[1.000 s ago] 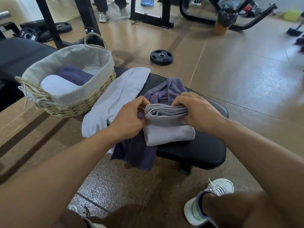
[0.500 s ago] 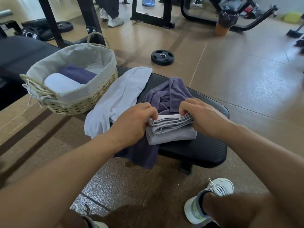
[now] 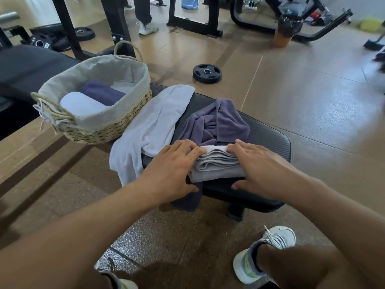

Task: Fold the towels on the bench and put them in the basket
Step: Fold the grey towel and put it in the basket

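Bench: black ribbed padding, rounded near end; bare pad shows to the right of the towels and along the near edge. Folded grey towel: soft terry, stacked in layers, lying near the bench's front edge, partly on a crumpled purple towel whose corner hangs over that edge. Left hand: fingers straight and spread, pressing the towel's left side. Right hand: fingers straight, resting flat on its right side, thumb on the pad. White towel: unfolded, draped off the bench's left edge. Basket: woven straw, cloth-lined, rope handles, at the bench's far left, holding one white and one dark purple folded towel. Floor: smooth brown, open at right; a black weight plate lies beyond.
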Demonstrator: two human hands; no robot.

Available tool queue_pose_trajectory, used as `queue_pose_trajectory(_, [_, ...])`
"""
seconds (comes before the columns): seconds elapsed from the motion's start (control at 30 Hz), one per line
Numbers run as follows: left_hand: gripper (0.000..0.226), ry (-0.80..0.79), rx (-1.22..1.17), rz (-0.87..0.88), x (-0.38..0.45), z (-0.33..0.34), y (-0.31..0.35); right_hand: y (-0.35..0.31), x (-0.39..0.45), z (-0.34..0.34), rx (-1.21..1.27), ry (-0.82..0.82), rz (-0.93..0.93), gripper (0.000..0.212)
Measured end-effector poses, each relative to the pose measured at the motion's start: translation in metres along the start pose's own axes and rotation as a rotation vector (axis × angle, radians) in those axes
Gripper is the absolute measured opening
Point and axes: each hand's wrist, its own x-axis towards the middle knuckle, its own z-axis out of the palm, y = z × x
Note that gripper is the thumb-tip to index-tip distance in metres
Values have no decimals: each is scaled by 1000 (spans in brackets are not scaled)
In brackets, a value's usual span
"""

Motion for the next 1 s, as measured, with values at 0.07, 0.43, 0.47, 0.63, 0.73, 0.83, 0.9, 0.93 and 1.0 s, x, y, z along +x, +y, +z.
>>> queue_pose_trajectory(0.07, [79,31,-22,-6,1,0,1,-8,2,9,51,76,-30,91])
queue_pose_trajectory(0.43, [23,172,-437,-138,8,-11,-5,-9,11,15,97,263,-85,78])
queue_pose_trajectory(0.47, [22,176,-468,-144,8,-14,-4,-8,11,13,140,261,-86,78])
queue_pose_trajectory(0.63, [35,201,-642,-169,5,-31,1,2,11,-1,404,200,-154,55])
queue_pose_trajectory(0.73, [64,136,-737,-150,3,-37,5,4,9,-5,522,141,-196,51])
queue_pose_trajectory(0.83, [55,193,-766,-179,4,-36,4,3,8,-6,592,68,-214,52])
queue_pose_trajectory(0.9, [43,234,-799,-199,6,-36,4,3,9,-7,630,40,-203,52])
queue_pose_trajectory(0.93, [39,249,-795,-217,7,-36,4,4,10,-8,636,50,-194,52])
queue_pose_trajectory(1.0, [33,266,-789,-274,11,-38,5,5,11,-11,623,107,-170,51])
